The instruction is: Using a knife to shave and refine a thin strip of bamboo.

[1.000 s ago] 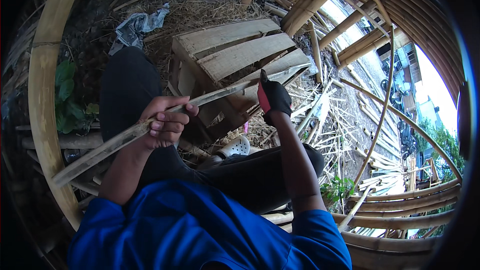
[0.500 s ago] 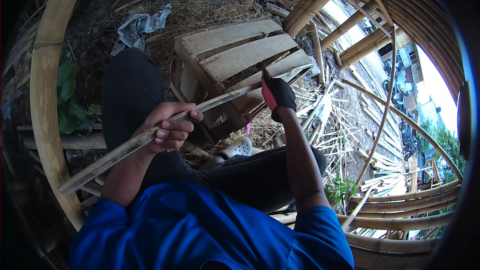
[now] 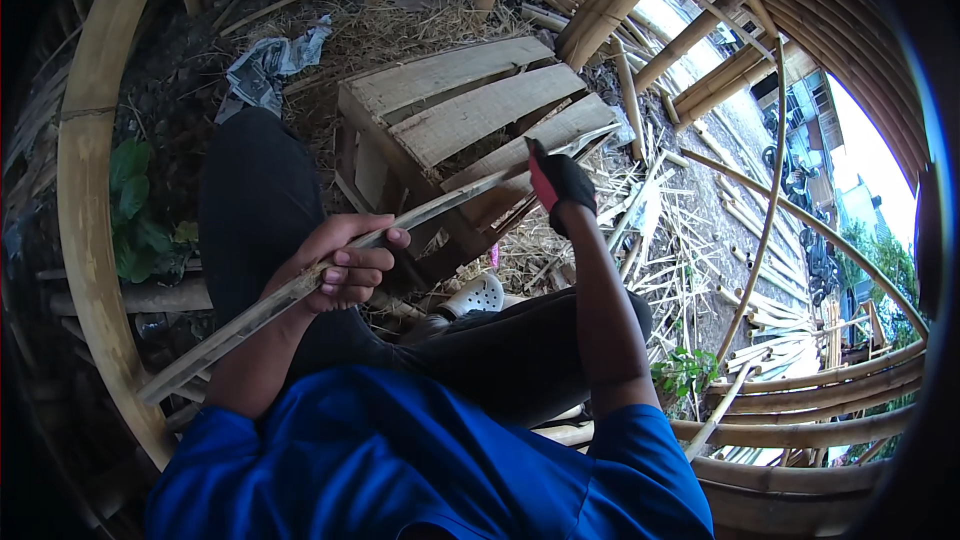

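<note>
A long split bamboo strip (image 3: 445, 202) runs slantwise across my lap, from the lower left up to the right over a wooden slatted crate (image 3: 470, 120). My bare left hand (image 3: 345, 265) is closed around the strip near its middle, fingers wrapped over the top. My right hand (image 3: 562, 185), in a red and black glove, is closed at the strip's far part, beside the crate's right edge. The thumb points up and away. Its palm side is hidden, so I cannot tell whether it holds a tool too. The strip's pale tip shows past the glove.
A thick bamboo pole (image 3: 88, 170) stands close on my left. Crumpled newspaper (image 3: 270, 65) lies beyond my knee on straw-like shavings. Bamboo offcuts (image 3: 690, 260) litter the ground to the right, near thin bent poles (image 3: 775, 190). A pale clog (image 3: 478, 295) shows below the crate.
The strip's near end has shifted slightly right and down, with my left hand moving a little the same way. My right hand has moved slightly right. Both hands keep their grip.
</note>
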`<state>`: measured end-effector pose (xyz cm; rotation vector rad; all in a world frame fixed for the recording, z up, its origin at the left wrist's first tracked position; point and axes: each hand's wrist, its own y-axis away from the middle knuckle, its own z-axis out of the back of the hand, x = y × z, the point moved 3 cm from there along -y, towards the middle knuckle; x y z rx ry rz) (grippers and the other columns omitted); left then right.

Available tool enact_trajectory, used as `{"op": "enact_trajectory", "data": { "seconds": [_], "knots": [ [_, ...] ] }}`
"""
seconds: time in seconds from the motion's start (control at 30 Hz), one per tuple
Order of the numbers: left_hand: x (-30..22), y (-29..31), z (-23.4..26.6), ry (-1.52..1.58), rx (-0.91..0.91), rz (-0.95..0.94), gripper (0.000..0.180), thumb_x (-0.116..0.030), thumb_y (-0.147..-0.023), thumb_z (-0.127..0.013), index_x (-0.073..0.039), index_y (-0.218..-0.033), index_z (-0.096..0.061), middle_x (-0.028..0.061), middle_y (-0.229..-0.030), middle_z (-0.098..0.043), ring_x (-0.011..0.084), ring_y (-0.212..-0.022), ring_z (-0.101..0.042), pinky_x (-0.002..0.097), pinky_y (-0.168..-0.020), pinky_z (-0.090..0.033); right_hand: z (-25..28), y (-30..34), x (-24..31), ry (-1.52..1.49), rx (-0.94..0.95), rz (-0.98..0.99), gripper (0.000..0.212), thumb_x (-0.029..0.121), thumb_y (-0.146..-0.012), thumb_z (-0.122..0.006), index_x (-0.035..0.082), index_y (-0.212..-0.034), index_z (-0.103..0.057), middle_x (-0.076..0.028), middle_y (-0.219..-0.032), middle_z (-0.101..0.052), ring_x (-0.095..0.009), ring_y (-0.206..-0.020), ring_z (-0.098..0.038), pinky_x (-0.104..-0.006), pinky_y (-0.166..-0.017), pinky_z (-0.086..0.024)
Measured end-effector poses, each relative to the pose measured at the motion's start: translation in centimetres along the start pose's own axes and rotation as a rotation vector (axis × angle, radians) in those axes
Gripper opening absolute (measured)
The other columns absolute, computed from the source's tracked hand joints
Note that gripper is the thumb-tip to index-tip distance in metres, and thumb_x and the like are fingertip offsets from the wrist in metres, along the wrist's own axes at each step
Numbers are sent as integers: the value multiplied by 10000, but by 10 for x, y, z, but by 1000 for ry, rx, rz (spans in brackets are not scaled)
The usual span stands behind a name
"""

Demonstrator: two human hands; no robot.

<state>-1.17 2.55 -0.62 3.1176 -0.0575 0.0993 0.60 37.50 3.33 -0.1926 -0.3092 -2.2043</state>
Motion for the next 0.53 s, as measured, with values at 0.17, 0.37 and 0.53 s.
{"op": "enact_trajectory", "data": {
  "seconds": [0.17,0.37,0.53],
  "knots": [
    [-3,4,8,-64,-83,-57,260,-294,-1136,-329,-65,-1081,-440,-37,-509,-391,80,-347,-398,207,-296,-302,-13,45,52,33,45,85,814,694,-1022,-250,77,-1050,-781,-257,-1076,-730,-433,-1112,-677,-495,-988,-489],
    [1,1,5,-1,-64,-54,303,-316,-1137,-259,-66,-1108,-428,-5,-508,-425,121,-349,-439,231,-308,-334,-12,52,60,69,9,143,740,623,-1052,-245,93,-1044,-761,-246,-1044,-737,-432,-1054,-695,-516,-948,-508],
    [-1,6,6,1,-115,-50,300,-332,-1134,-280,-76,-1119,-435,-4,-501,-431,135,-338,-455,240,-293,-372,-16,28,42,-8,265,167,771,693,-1028,-231,129,-1460,-532,-255,-1052,-740,-394,-1076,-712,-495,-1011,-504]
  ]
}}
